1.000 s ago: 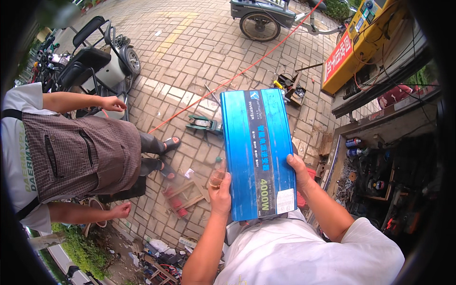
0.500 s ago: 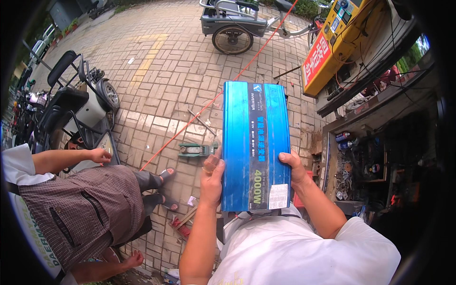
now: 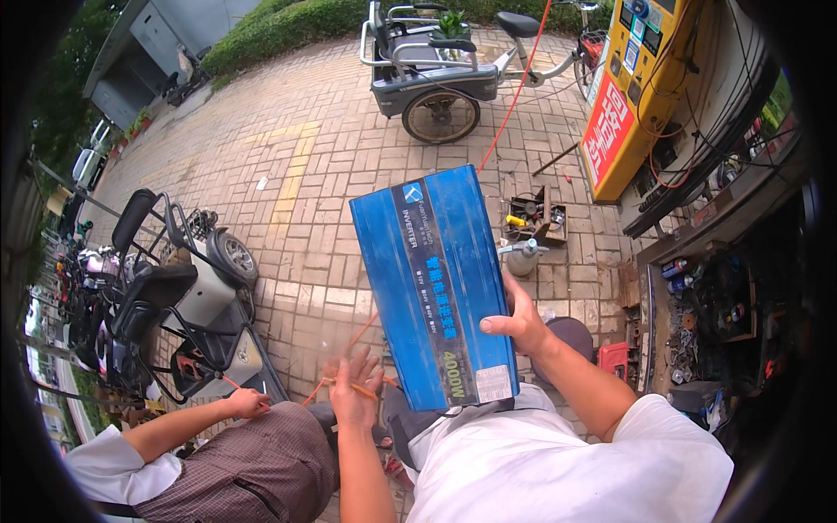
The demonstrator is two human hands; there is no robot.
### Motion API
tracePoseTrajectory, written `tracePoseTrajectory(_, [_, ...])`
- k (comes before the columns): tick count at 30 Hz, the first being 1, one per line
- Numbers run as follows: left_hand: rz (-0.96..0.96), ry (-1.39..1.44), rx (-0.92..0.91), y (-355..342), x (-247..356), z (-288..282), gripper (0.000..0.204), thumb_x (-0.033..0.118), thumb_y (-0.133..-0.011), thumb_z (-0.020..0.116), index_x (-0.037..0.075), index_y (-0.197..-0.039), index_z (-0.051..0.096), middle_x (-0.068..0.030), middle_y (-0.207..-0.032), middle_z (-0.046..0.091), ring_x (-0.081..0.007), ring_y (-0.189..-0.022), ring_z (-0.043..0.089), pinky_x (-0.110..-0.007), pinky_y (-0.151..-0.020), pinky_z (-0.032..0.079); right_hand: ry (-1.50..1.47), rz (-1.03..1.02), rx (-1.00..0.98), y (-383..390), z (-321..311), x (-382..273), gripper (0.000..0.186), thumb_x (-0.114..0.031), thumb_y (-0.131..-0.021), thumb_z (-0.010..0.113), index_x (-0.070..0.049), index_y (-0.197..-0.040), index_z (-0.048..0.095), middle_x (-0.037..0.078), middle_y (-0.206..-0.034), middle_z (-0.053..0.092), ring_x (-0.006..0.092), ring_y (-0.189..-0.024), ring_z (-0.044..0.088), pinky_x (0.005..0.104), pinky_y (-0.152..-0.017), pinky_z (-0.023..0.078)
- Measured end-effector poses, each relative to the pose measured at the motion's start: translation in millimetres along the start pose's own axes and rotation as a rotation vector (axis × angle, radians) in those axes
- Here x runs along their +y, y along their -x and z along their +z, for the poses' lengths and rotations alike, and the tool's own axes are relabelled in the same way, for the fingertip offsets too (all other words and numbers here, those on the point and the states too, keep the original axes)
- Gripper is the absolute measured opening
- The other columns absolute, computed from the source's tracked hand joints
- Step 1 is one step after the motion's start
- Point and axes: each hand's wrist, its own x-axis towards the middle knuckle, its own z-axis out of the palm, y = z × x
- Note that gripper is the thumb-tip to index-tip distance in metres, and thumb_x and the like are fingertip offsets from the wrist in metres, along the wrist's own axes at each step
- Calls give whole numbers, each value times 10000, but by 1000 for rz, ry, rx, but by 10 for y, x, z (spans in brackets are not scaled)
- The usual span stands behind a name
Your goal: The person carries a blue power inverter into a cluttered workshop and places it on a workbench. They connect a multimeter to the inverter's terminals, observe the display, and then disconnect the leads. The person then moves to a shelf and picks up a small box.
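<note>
My right hand (image 3: 513,324) grips the right side of a flat blue metal power inverter (image 3: 392,270), thumb on its labelled face, tilted above my white shirt. My left hand (image 3: 353,383) is off the box, just below and left of its lower left corner, fingers apart and slightly blurred. Thin orange lines, apparently cord (image 3: 316,390), pass by that hand; whether it touches them I cannot tell.
A co-worker (image 3: 227,462) in a checked apron stands at left beside a mobility scooter (image 3: 179,292). A tricycle (image 3: 436,91) and yellow machine (image 3: 632,96) are ahead. A toolbox (image 3: 540,218) and gas cylinder (image 3: 521,260) sit behind the inverter; a cluttered workbench (image 3: 706,331) is at right.
My left hand has let go of the inverter and moved down and left. The inverter has tilted and shifted left. My view has changed, showing more of the yard ahead.
</note>
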Motion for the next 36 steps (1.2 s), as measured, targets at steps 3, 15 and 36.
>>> tracePoseTrajectory(3, [47,-53,-29,-358,312,231,523,353,-977,441,95,-1420,339,-150,-1300,534,-232,-1081,569,-402,-868,503,5,4,-26,-301,150,-5,1012,-248,-599,830,71,-1384,276,168,-1276,479,240,-1169,479,348,-1010,378])
tracePoseTrajectory(15, [-26,215,-178,-2397,1035,-22,371,299,-917,497,39,-1175,557,-89,-1074,631,-224,-955,623,-357,-807,518,652,-217,-192,-1909,908,669,1193,-287,-529,900,40,-1399,152,228,-1303,436,305,-1210,464,373,-1028,357])
tracePoseTrajectory(36, [66,572,-302,-5140,4060,-1847,682,539,-984,241,-28,-1016,620,-182,-1050,617,-302,-1015,559,-426,-939,454,949,-340,-446,-5383,3869,1652,1042,-185,-572,869,4,-1349,201,235,-1272,434,389,-1168,477,427,-1007,391])
